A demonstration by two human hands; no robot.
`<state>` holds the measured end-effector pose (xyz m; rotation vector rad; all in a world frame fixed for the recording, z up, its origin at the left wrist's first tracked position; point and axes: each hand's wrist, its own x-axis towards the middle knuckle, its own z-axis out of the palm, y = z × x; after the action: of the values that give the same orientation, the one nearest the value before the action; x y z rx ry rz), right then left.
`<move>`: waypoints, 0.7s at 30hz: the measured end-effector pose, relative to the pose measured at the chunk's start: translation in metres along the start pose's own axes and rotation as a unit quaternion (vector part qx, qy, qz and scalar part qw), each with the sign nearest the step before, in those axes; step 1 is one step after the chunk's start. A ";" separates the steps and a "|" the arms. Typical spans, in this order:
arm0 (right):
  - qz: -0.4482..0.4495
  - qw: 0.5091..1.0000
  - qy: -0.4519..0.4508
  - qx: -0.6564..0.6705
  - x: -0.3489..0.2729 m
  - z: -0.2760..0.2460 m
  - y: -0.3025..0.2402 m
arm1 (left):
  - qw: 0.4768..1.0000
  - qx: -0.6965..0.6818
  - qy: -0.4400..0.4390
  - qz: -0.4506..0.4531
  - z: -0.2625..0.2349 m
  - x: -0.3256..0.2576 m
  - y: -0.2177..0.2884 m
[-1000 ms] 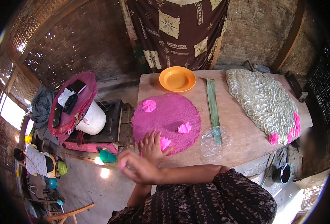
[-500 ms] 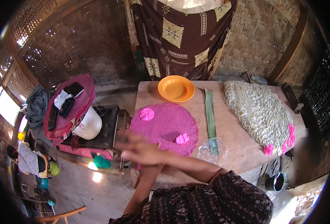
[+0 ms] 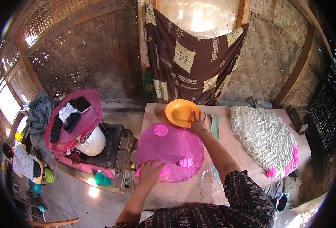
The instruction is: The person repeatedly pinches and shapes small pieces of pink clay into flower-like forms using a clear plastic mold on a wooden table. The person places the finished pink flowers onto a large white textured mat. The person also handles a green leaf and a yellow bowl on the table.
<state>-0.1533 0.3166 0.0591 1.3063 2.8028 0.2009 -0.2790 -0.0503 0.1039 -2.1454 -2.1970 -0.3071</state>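
Our right hand [image 3: 199,122] reached orange bowl [image 3: 181,112] at counter [image 3: 228,148] far edge, fingers spread loose on rim, gripping nothing. Our left hand [image 3: 149,171] lay flat on pink wafer [image 3: 161,171] at round pink mat [image 3: 171,149] near edge, fingers open. We judged best: keep wafer pinned flat, dip gently.

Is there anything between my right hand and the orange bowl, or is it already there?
Nothing visible stands between them. The right hand is already at the near rim of the orange bowl, fingers on its edge. The left hand rests apart, on the near edge of the round pink mat, by a flat pink piece.
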 end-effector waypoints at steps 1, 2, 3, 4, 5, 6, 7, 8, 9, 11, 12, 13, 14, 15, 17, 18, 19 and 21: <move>0.003 1.000 0.013 0.002 0.000 0.002 0.000 | 1.000 -0.016 -0.016 -0.001 -0.003 0.000 -0.001; 0.004 1.000 0.006 0.003 0.001 0.005 0.001 | 0.999 -0.027 -0.044 -0.004 -0.007 -0.001 -0.003; 0.008 1.000 0.000 0.000 0.001 0.007 0.002 | 0.998 -0.036 -0.050 0.000 -0.011 -0.001 -0.003; 0.007 1.000 -0.001 0.001 0.001 0.008 0.004 | 0.997 -0.051 -0.052 -0.021 -0.014 0.000 -0.003; 0.009 1.000 0.002 0.002 0.002 0.008 0.006 | 0.997 -0.065 -0.032 -0.034 -0.017 0.002 -0.003; 0.006 1.000 0.012 0.005 0.002 0.005 0.005 | 0.996 -0.074 -0.015 -0.044 -0.020 0.004 -0.003; 0.009 1.000 0.000 0.003 -0.001 -0.001 0.003 | 0.974 -0.216 0.056 -0.044 -0.022 0.008 -0.004; -0.002 0.996 0.074 0.040 -0.007 -0.009 -0.001 | 0.929 -0.348 0.123 -0.038 -0.023 0.013 -0.005; -0.007 0.989 0.125 0.073 -0.017 -0.019 -0.009 | 0.861 -0.473 0.185 -0.033 -0.024 0.018 -0.007; -0.059 0.958 0.217 0.176 -0.048 -0.048 -0.037 | 0.640 -0.727 0.229 -0.097 -0.022 0.028 -0.006; -0.104 0.929 0.257 0.244 -0.071 -0.063 -0.059 | 0.497 -0.824 0.240 -0.125 -0.020 0.033 -0.005; -0.182 0.898 0.246 0.316 -0.105 -0.076 -0.080 | 0.429 -0.864 0.232 -0.124 -0.017 0.038 -0.005; -0.258 0.880 0.246 0.315 -0.140 -0.087 -0.100 | 0.382 -0.890 0.203 -0.142 -0.015 0.042 -0.005; -0.296 0.853 0.220 0.369 -0.179 -0.095 -0.123 | 0.330 -0.915 0.179 -0.144 -0.013 0.046 -0.005; -0.353 0.812 0.125 0.448 -0.230 -0.112 -0.140 | 0.290 -0.946 0.122 -0.084 -0.012 0.052 -0.001; -0.368 0.797 0.044 0.478 -0.243 -0.118 -0.142 | 0.287 -0.943 0.133 -0.107 -0.013 0.051 0.005; -0.373 0.855 0.078 0.351 -0.250 -0.125 -0.127 | 0.295 -0.937 0.140 -0.121 -0.015 0.050 0.012; -0.319 0.847 0.167 0.391 -0.247 -0.137 -0.114 | 0.217 -0.959 0.126 -0.130 -0.018 0.053 0.039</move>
<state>-0.0936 0.0419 0.1751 0.2565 3.5811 -0.9052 -0.2434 -0.0006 0.1354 0.1687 0.3405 1.8563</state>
